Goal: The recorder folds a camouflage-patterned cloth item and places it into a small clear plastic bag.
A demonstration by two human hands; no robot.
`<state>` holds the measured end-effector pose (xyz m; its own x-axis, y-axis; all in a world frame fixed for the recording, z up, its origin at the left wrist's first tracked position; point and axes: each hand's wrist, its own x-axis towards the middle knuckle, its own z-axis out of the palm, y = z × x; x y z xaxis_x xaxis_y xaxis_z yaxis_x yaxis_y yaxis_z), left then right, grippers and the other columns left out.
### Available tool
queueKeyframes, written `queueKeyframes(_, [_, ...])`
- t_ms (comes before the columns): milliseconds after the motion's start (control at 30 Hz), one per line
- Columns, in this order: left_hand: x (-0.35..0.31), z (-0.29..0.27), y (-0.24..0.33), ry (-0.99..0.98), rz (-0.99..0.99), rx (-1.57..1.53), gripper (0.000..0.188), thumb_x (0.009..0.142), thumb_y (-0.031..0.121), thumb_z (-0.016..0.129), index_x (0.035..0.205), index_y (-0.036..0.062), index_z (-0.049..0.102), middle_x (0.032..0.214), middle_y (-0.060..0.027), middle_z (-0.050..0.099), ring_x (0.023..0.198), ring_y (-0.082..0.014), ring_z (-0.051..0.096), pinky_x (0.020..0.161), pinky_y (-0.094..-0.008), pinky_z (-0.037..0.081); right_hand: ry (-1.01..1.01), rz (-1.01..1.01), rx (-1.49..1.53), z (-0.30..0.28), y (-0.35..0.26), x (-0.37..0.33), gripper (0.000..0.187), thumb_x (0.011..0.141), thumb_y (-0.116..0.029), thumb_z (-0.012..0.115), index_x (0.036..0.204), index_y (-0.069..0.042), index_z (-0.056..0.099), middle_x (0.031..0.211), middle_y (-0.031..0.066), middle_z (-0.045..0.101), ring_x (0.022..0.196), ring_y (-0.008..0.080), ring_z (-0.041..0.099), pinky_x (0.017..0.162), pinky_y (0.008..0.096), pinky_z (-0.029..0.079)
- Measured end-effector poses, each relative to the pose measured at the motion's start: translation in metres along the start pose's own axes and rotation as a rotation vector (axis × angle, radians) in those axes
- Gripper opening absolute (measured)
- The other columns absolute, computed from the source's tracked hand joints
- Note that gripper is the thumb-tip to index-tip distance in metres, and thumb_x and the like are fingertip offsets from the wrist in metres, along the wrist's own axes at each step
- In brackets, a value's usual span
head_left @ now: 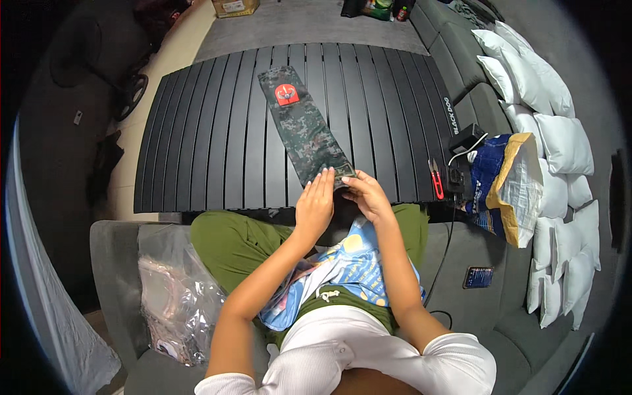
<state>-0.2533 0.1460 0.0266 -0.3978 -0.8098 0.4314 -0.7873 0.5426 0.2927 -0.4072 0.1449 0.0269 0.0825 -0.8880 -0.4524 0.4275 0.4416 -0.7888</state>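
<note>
Fingers of the left hand (315,208) lie extended and together, pressed on the near end of a long digital-camouflage fabric strip (304,135); those of the right hand (370,198) bend at its 5 o'clock corner, whether pinching I cannot tell. It slants from 11 to 5 o'clock across a black slatted table (204,138), a red emblem patch (286,95) near its far end. From the strip, red-handled thread snips (436,182) lie at 4 o'clock, white pillows (565,141) at 3, and a clear plastic bag (187,309) on the sofa (113,263) at 7.
</note>
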Motion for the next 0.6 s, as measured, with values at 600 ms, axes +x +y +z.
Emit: queueKeyframes(600, [0.185, -0.138, 0.002, -0.760, -0.512, -1.016, 0.023, 0.084, 0.024, 0.057, 0.087, 0.0018, 0.060, 0.072, -0.0043, 0.063, 0.061, -0.0124, 0.060, 0.056, -0.0267, 0.048, -0.493, -0.011, 0.477, -0.031, 0.040, -0.030, 0.048, 0.090, -0.034, 0.047, 0.125, -0.002, 0.044, 0.127, 0.0175, 0.047, 0.119, 0.0248, 0.044, 0.100, 0.0371, 0.033])
